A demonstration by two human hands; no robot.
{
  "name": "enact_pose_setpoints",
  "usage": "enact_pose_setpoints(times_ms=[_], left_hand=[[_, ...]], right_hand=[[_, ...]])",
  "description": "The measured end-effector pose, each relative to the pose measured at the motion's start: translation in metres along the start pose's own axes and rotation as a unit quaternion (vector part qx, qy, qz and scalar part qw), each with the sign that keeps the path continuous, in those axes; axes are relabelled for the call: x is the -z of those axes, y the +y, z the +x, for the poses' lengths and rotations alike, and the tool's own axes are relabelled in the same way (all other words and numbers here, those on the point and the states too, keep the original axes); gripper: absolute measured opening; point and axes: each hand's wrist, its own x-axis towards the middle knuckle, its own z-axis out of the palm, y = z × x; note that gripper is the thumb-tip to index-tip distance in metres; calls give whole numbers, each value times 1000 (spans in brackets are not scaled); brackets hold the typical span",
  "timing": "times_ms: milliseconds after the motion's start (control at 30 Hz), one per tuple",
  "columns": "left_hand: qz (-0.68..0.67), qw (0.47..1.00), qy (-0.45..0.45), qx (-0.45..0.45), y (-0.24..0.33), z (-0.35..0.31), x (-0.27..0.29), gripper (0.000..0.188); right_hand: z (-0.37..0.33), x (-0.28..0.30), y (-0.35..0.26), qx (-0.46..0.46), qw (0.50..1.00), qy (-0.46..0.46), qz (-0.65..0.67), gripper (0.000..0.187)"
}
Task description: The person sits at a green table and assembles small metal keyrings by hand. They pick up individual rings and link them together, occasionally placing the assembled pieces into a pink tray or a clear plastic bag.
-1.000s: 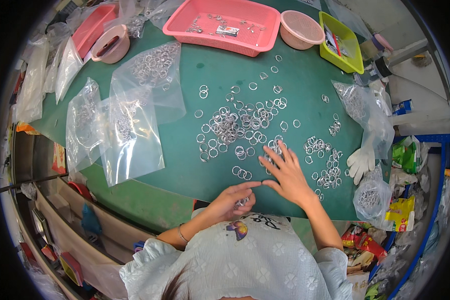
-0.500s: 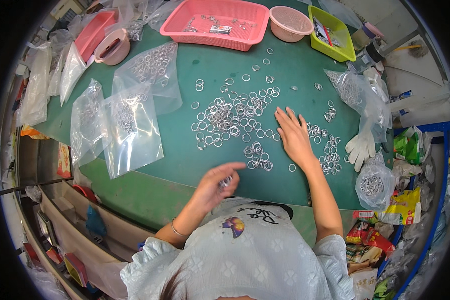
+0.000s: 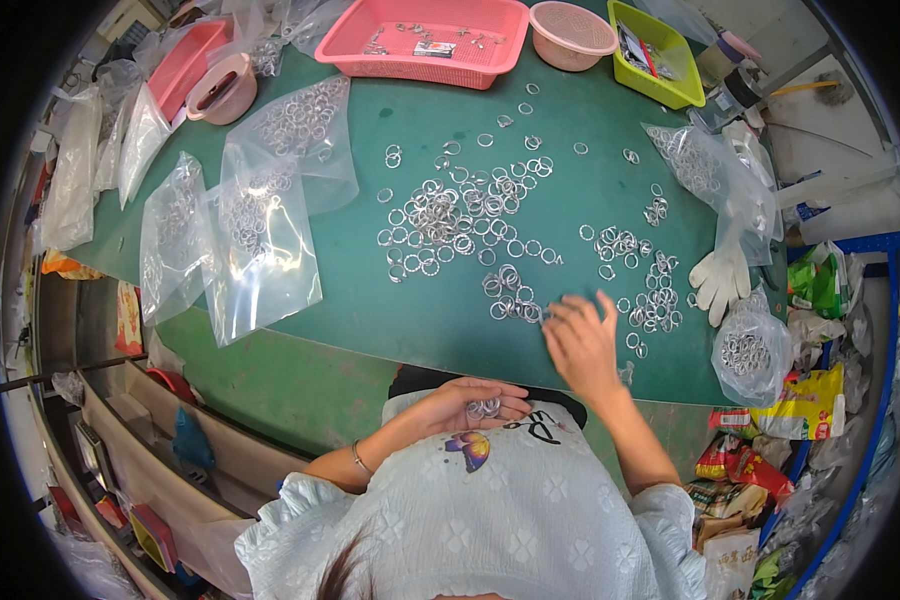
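Observation:
My left hand point(image 3: 462, 404) is turned palm up at the table's near edge, fingers cupped around several silver rings point(image 3: 483, 408). On the table my right hand point(image 3: 582, 348) reaches in with its fingers apart, nothing visibly gripped. Its fingertips are beside a small cluster of silver rings point(image 3: 510, 297); whether they touch the nearest ring I cannot tell. Farther off lies a big loose heap of rings point(image 3: 445, 222), partly piled up. To the right of my right hand is another scattered group of rings point(image 3: 658, 295).
Clear plastic bags of rings point(image 3: 268, 270) lie at the left, another ring-filled bag point(image 3: 690, 165) at the right. A pink basket point(image 3: 420, 70), a pale pink round basket point(image 3: 573, 40) and a green basket point(image 3: 670, 92) line the far side. A white glove point(image 3: 720, 283) rests near the right edge.
My left hand has drawn back toward my body and turned palm up with the rings. My right hand has moved nearer to me, from beside the right-hand group toward the small cluster.

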Motion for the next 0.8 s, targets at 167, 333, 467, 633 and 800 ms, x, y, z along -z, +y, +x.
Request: enact_pose_setpoints(times_ms=[167,333,467,633,800], left_hand=[[-182,982,33,26,-13,13,16,40],[-164,986,29,-14,-20,22,33,37],[-117,989,80,-35,-16,18,23,35],[-76,994,47,-64,-17,11,26,35],[-115,992,-17,-48,-7,-16,2,42]], right_hand=[[-36,2,-36,100,985,-59,128,11],[1,4,-11,-60,979,54,186,5],[49,-18,18,-70,991,104,39,11],[50,-26,29,-16,996,82,15,11],[18,8,-27,36,980,-43,191,10]])
